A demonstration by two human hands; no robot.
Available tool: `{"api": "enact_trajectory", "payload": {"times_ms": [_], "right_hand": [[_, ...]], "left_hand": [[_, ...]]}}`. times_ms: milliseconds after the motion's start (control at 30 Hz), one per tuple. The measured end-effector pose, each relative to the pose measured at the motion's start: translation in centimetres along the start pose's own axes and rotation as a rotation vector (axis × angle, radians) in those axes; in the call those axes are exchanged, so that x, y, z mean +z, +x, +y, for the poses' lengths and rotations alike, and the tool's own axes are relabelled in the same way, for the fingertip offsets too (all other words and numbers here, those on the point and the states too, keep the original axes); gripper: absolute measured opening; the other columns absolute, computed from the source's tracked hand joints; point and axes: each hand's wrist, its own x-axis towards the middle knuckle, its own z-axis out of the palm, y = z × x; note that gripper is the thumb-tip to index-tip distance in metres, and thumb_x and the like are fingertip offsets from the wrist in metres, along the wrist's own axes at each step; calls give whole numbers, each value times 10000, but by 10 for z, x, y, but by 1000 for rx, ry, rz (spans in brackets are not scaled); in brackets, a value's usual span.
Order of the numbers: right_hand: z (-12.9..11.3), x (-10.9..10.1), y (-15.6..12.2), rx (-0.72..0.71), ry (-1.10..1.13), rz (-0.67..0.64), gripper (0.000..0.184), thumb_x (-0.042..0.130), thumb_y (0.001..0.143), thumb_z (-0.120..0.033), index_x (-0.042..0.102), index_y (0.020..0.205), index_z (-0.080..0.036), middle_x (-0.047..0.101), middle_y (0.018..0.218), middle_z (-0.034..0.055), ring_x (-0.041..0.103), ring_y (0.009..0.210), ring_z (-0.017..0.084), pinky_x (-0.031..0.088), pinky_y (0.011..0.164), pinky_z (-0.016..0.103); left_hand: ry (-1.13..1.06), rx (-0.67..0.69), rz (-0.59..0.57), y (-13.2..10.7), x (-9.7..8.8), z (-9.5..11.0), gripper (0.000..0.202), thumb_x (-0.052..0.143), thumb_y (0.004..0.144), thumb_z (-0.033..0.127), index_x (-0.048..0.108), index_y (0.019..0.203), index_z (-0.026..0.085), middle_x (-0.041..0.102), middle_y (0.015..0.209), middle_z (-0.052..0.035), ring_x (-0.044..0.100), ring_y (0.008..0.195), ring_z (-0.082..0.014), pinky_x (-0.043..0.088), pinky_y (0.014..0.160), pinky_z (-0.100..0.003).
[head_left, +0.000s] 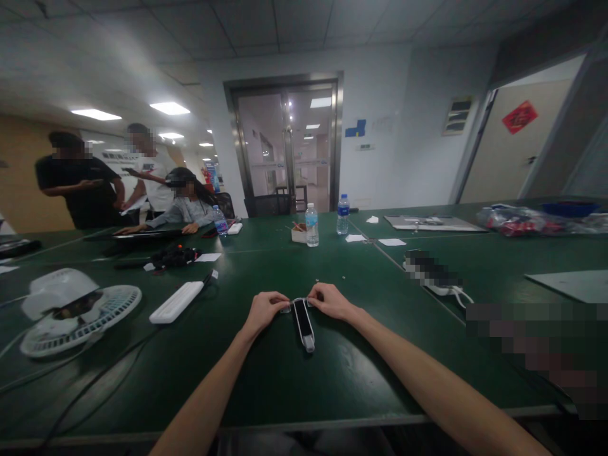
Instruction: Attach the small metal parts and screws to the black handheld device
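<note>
- we see a white plastic desk fan [80, 310] lying on its side on the dark green worktop [266, 392];
- our left hand [268, 310] pinches the top end of a slim black-and-white oblong device [303, 323], which lies flat on the worktop;
- our right hand [330, 301] pinches the same end from the other side;

Head-worn view, facing forward, down over left hand [266, 310], right hand [330, 301]

dark green tabletop [280, 392], black and silver bar [303, 323], white plastic block [177, 302], red diamond door sign [520, 117]
</note>
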Motion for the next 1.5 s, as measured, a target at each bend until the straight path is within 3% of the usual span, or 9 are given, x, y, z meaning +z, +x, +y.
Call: {"api": "enact_trajectory", "payload": {"times_ms": [467, 867, 1000, 1500], "right_hand": [[1, 2, 1, 6, -22, 1, 81, 571, 785, -203, 597, 725, -155, 596, 721, 14, 508, 646, 108, 371, 585, 223], [4, 5, 1, -14, -54, 32, 92, 586, 788, -212, 598, 721, -151, 573, 704, 3, 490, 634, 101, 362, 584, 220], [3, 4, -1, -25, -59, 33, 85, 579, 792, -210, 600, 734, -151, 581, 713, 6, 496, 638, 101, 365, 588, 216], [1, 5, -2, -56, -51, 25, 66, 584, 784, -185, 602, 729, -154, 567, 707, 2, 482, 626, 95, 362, 586, 214]], "left_hand": [[7, 21, 19, 5, -1, -6, 169, 627, 706, 330, 710, 772, 198, 713, 757, -20, 658, 706, -185, 502, 674, -278], [-77, 28, -35, -3, -4, -6, 185, 626, 706, 274, 693, 853, 185, 718, 840, -36, 669, 802, -188, 520, 778, -310], [-52, 51, 4, -2, -2, -7, 167, 627, 696, 253, 694, 830, 179, 717, 838, -40, 667, 814, -192, 516, 790, -318], [-83, 9, 26, -1, 0, -7, 166, 652, 701, 296, 684, 813, 178, 719, 822, -45, 674, 789, -195, 524, 742, -302]]}}
